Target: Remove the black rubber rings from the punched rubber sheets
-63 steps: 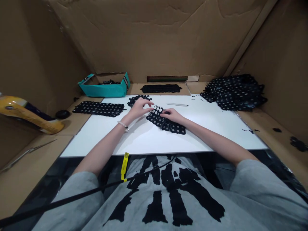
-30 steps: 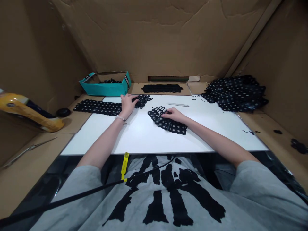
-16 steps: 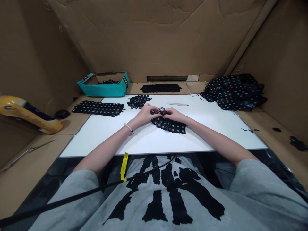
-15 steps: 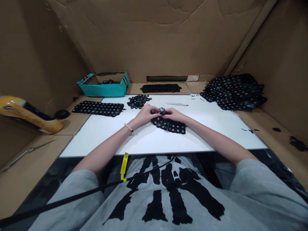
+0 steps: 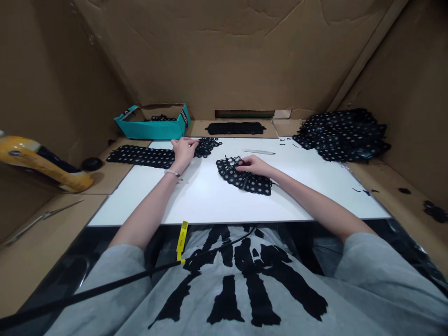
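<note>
The right hand (image 5: 255, 165) pinches the black dotted mesh (image 5: 245, 179) (fanned out on white).

- Teal open-topped cardboard box (image 5: 150, 130): white letters on black at its right end, seemingly "SHIO", the rest unclear; dark marking on its left end unreadable
- Narrow yellow cable tag (image 5: 181, 239): black square code, print too small to read

You have brown cardboard walls (image 5: 217, 60), matt, creased. Board (image 5: 290, 196): white, smooth, faint sheen. Your shirt (image 5: 227, 289): soft grey cloth, matt black print. Scissors (image 5: 45, 215): metallic look. Yellow bottle (image 5: 45, 161): glossy, plastic-looking. Dotted heap (image 5: 345, 135): black, rough-edged, shiny in spots.
</note>
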`<state>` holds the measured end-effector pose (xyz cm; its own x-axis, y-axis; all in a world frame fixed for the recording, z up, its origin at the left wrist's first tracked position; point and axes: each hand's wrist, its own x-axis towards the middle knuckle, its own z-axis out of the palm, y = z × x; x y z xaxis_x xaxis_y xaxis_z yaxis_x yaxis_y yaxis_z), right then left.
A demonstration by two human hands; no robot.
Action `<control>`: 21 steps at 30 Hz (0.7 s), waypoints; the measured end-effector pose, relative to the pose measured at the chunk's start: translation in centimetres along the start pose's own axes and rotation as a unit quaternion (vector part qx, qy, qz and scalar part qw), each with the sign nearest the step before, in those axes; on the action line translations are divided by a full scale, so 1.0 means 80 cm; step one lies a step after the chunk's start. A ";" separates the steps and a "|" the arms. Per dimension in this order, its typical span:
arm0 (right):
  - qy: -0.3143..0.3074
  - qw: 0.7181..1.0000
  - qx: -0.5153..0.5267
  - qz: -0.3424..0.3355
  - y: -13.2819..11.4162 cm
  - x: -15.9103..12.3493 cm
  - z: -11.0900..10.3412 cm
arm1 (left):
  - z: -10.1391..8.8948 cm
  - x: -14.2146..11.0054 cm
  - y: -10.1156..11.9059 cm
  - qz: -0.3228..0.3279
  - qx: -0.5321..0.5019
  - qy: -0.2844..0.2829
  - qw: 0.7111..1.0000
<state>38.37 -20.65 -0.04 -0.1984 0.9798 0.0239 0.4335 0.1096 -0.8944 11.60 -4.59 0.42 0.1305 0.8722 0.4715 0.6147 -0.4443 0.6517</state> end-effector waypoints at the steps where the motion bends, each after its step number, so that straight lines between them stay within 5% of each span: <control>1: -0.004 1.000 -0.008 0.003 -0.002 -0.001 -0.002 | 0.000 0.000 -0.004 0.003 0.032 0.001 0.999; 8: -0.008 1.000 -0.010 0.015 -0.009 -0.003 -0.018 | -0.002 -0.015 0.029 0.093 0.031 -0.024 0.995; 14: 0.046 0.999 0.016 0.004 -0.011 -0.003 0.002 | 0.006 -0.057 0.089 0.217 -0.068 -0.229 0.947; 21: 0.017 0.999 0.038 -0.021 -0.008 0.001 0.000 | 0.031 -0.079 0.092 0.156 -0.113 -0.283 0.940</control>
<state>38.06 -20.63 0.56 -0.1846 0.9798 0.0770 0.3567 0.1398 -0.9237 17.26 -12.83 0.76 0.7091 0.6331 0.3104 0.3060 -0.6729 0.6734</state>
